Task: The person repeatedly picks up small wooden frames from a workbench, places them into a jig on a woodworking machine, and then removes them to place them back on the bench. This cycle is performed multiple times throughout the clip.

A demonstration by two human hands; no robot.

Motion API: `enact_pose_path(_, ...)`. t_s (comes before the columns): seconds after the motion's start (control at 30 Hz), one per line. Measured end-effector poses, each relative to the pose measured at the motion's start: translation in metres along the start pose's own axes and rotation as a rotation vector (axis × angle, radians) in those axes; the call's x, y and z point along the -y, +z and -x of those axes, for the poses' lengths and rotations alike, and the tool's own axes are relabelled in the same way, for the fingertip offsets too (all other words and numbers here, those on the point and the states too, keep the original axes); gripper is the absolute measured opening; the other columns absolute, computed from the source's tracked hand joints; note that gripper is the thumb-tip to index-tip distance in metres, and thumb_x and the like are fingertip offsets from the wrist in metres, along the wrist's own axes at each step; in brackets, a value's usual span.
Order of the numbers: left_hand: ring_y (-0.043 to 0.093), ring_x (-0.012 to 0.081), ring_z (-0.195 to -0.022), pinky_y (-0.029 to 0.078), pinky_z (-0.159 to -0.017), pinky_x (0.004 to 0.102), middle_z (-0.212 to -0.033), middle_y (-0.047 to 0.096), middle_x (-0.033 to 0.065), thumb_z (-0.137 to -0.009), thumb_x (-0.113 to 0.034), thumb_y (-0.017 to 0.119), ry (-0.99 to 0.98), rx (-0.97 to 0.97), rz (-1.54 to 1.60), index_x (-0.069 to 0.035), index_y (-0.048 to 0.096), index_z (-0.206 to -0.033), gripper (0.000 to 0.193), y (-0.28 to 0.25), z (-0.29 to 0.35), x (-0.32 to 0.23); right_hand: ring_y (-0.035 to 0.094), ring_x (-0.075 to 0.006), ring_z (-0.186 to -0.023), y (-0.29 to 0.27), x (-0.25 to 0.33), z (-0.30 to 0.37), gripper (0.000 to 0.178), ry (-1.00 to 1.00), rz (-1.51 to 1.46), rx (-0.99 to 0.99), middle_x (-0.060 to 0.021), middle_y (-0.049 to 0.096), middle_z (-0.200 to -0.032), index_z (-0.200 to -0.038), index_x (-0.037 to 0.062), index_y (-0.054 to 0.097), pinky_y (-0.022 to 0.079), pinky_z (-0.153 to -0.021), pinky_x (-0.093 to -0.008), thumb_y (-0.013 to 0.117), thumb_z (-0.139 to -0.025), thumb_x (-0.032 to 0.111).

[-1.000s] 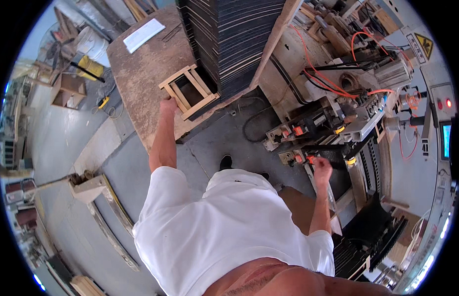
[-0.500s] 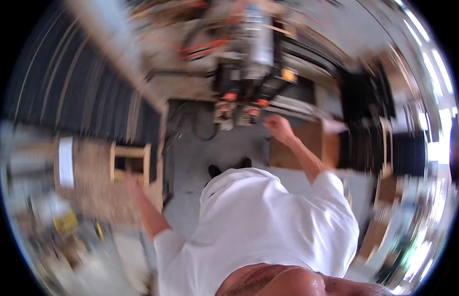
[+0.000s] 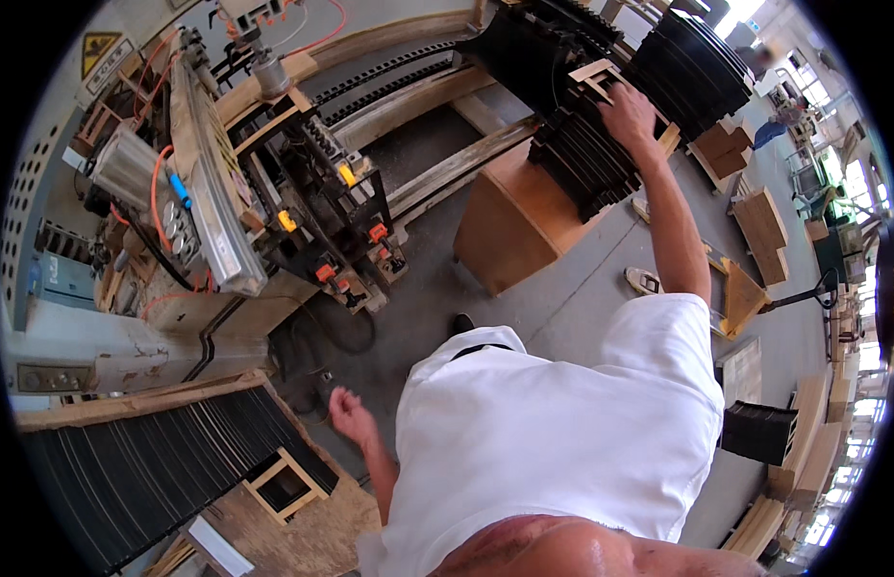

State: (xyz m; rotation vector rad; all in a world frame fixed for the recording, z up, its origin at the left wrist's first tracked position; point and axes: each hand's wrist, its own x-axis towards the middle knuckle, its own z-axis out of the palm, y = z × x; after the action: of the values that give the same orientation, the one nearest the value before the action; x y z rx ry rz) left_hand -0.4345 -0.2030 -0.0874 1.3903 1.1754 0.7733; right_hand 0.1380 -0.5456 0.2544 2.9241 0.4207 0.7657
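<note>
My right hand (image 3: pixel 628 115) reaches out to the far right, fingers bent over a small light wooden frame (image 3: pixel 590 70) and gripping its edge; the palm hides part of the frame. The frame lies on top of a stack of black slats (image 3: pixel 580 159), which rests on a brown wooden box (image 3: pixel 509 231). Low at my left side, my left hand (image 3: pixel 353 419) hangs in the air with loosely bent fingers and nothing in it. Nearest to it are a floor cable and a bench of black strips (image 3: pixel 178 462), where another wooden frame (image 3: pixel 285 484) lies.
A machine with orange-tipped clamps (image 3: pixel 351 264) and a metal beam (image 3: pixel 211 202) stands ahead on the left. Rails (image 3: pixel 447 178) run from it toward the black stacks. At the right are a yellow pallet jack (image 3: pixel 740 293), wood stacks (image 3: pixel 759 231) and another black stack (image 3: pixel 692 72).
My view has swung right, so the machine now lies to the left. My right arm has stretched out to the frame on the black stack; my left hand has moved away from the bench frame.
</note>
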Motion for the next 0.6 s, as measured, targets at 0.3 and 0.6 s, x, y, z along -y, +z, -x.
enact_pose_path(0.3, 0.062, 0.0115, -0.09, 0.052, -0.078, 0.0258, -0.102, 0.065, 0.0036, -0.094, -0.016, 0.064, -0.016, 0.338, 0.184, -0.003, 0.062, -0.115, 0.025, 0.187, -0.085, -0.11, 0.063, -0.0165, -0.08, 0.016, -0.063, 0.016, 0.024, 0.105, -0.523, 0.013, -0.0067, 0.067, -0.086, -0.101, 0.0067, 0.064, 0.05, -0.076, -0.0317, 0.07, -0.084, 0.023)
enact_pose_path(0.6, 0.061, 0.0148, -0.094, 0.052, -0.08, 0.0299, -0.106, 0.063, 0.0058, -0.095, -0.027, 0.061, -0.05, 0.229, 0.366, 0.0, 0.058, -0.122, 0.038, 0.299, -0.233, -0.23, 0.063, -0.0159, -0.086, -0.029, 0.009, 0.022, 0.018, -0.118, -0.918, -0.018, -0.0098, 0.063, -0.099, -0.103, 0.0033, 0.064, 0.051, -0.074, -0.028, 0.069, -0.085, 0.003)
